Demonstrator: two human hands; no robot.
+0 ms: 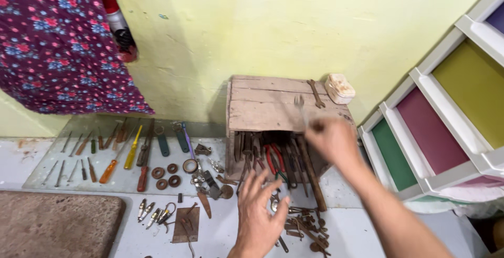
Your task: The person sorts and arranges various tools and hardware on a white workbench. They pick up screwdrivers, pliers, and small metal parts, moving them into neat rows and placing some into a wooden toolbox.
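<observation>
A rusty spanner (pixel 301 110) is pinched in the right hand (pixel 332 138) above the wooden crate (pixel 273 108), while the left hand (pixel 259 210) is held spread over scattered tools (pixel 307 226) on the near floor.

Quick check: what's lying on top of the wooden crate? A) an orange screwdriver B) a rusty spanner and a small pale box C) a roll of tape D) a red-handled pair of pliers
B: a rusty spanner and a small pale box lie on top of the wooden crate, near its back right corner by the wall.
</observation>
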